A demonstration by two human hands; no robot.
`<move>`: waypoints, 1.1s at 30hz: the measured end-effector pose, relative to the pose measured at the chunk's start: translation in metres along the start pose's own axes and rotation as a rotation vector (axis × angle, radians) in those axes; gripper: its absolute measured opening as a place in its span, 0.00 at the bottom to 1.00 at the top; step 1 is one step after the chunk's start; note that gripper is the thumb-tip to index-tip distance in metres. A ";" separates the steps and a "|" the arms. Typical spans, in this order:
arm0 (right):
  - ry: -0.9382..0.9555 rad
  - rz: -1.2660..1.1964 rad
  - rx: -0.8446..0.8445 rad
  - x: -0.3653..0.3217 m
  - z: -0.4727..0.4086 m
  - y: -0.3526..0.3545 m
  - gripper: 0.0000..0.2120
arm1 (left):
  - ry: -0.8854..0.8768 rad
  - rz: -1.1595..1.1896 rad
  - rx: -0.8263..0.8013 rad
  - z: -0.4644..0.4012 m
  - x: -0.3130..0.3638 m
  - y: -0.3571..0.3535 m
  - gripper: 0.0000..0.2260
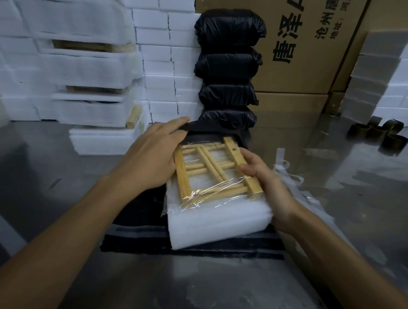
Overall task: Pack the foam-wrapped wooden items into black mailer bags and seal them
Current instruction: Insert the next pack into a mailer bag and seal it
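Your left hand holds up the thin black plastic bag's edge | your right hand grips the pale wooden frame on white foam, half inside | risk: a wood corner could snag and tear the bag if you push fast.

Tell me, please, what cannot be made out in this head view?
- Wooden item: far end hidden inside the black bag.
- Left hand: fingertips hidden by the bag's edge.
- Foam stacks, far left: blurred.
- Carton print: cut off by the top edge.
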State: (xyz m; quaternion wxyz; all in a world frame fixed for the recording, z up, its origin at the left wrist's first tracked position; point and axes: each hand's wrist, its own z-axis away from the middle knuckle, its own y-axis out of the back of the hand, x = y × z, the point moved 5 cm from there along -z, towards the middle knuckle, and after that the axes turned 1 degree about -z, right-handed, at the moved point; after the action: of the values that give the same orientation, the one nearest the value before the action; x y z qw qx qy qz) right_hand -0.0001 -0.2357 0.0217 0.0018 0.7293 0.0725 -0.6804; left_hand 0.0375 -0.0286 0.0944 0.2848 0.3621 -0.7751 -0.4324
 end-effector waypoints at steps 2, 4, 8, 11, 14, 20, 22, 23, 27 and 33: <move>-0.006 0.052 -0.041 -0.003 0.002 -0.005 0.29 | -0.060 0.027 -0.019 -0.002 0.003 0.003 0.23; -0.025 0.089 -0.071 -0.005 0.003 -0.009 0.36 | -0.115 0.063 -0.070 -0.004 0.007 0.003 0.26; -0.074 -0.009 -0.050 0.001 0.003 -0.009 0.27 | -0.229 0.060 -0.112 -0.005 0.029 0.001 0.29; -0.099 -0.023 0.003 0.006 0.000 -0.005 0.23 | -0.230 0.106 -0.022 -0.003 0.029 0.006 0.25; -0.131 -0.024 0.064 0.011 -0.001 -0.003 0.29 | -0.135 0.012 0.162 0.004 0.012 0.011 0.19; -0.162 -0.124 0.255 0.011 -0.002 0.014 0.35 | 0.277 -0.089 0.003 0.026 -0.037 -0.025 0.12; -0.168 -0.125 0.252 0.010 -0.003 0.015 0.34 | 0.271 -0.039 -0.116 0.033 -0.039 -0.044 0.09; -0.165 -0.109 0.240 0.009 -0.002 0.014 0.33 | 0.233 -0.032 -0.151 0.035 -0.036 -0.050 0.08; -0.132 0.117 0.123 0.005 0.003 0.019 0.52 | 0.190 0.159 -0.100 0.034 -0.035 -0.057 0.09; -0.051 0.856 -0.237 -0.008 0.008 0.036 0.70 | 0.227 0.274 -0.525 0.043 -0.052 -0.069 0.46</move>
State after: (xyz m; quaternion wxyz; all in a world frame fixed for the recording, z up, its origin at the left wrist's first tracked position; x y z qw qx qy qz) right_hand -0.0049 -0.2729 0.0257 0.3685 0.6715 -0.1585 -0.6230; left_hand 0.0564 0.0084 0.0072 0.5088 0.2142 -0.6421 -0.5320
